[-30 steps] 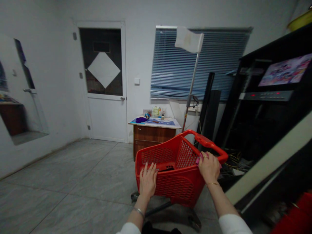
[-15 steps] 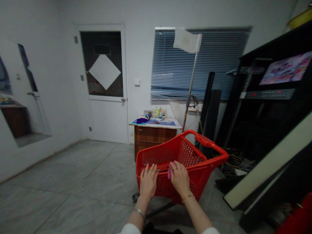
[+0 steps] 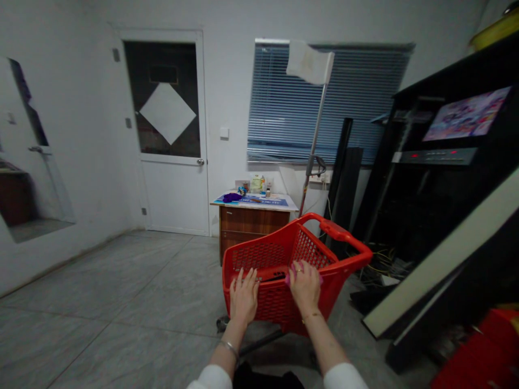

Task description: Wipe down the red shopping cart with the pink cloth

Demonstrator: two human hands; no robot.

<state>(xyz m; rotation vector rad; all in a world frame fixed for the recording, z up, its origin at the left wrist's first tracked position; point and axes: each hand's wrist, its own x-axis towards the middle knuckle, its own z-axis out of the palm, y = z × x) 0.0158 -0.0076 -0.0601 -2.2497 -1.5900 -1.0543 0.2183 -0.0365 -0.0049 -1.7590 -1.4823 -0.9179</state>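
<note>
A red plastic shopping cart [image 3: 267,302] stands in front of me, its handle toward the right. On the near rim, toward the front end, lies my left hand [image 3: 244,297], its fingers stretched out over the edge. My right hand [image 3: 305,283] is closed round a pink cloth [image 3: 288,278], pressed on the same rim farther right. Most of the cloth is hidden under the fingers. Through the side holes and over the rim, the cart's red basket floor shows between my hands.
Behind the cart is a brown wooden cabinet [image 3: 255,220] with a purple cloth [image 3: 232,198] and bottles on top. A pole with a white flag [image 3: 308,64] leans by the window blinds. Long panels [image 3: 441,259] lean at the right. A white door [image 3: 176,194] stands left.
My right hand has slid a little to the right along the rim with the pink cloth. My left hand stays on the rim. The view has shifted slightly.
</note>
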